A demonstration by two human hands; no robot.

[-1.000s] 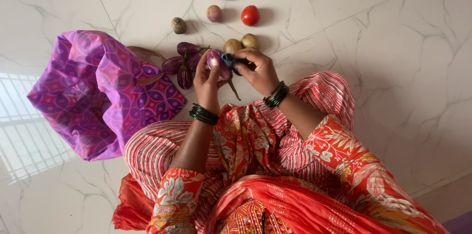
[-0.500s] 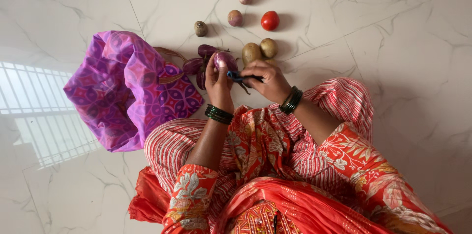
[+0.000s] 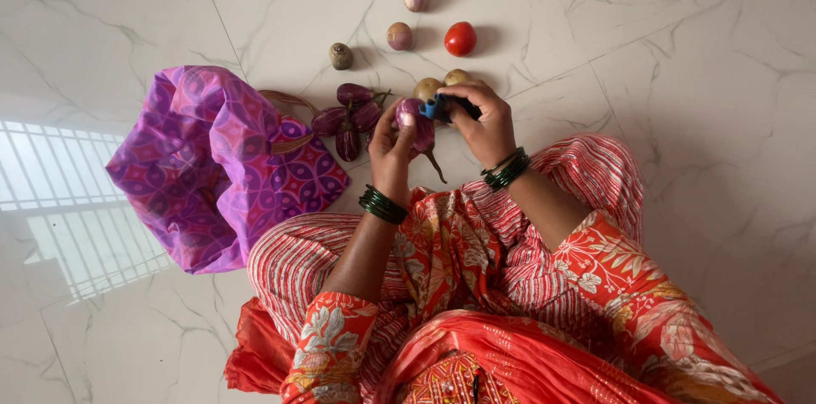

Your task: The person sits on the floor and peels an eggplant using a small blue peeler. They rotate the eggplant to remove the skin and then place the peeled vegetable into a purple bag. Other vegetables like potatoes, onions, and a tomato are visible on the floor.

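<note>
Peeling barely begun: left hand [image 3: 393, 142] grips small purple brinjal [image 3: 420, 126], right hand [image 3: 483, 119] clasps blue-handled peeler [image 3: 441, 107].
Skin looks mostly intact; three more brinjals [image 3: 348, 118] wait untouched.

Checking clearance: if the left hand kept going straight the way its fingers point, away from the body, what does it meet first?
Likely the small purple eggplants lying on the floor just beyond the left hand, which already holds an eggplant; depth is unclear.
</note>
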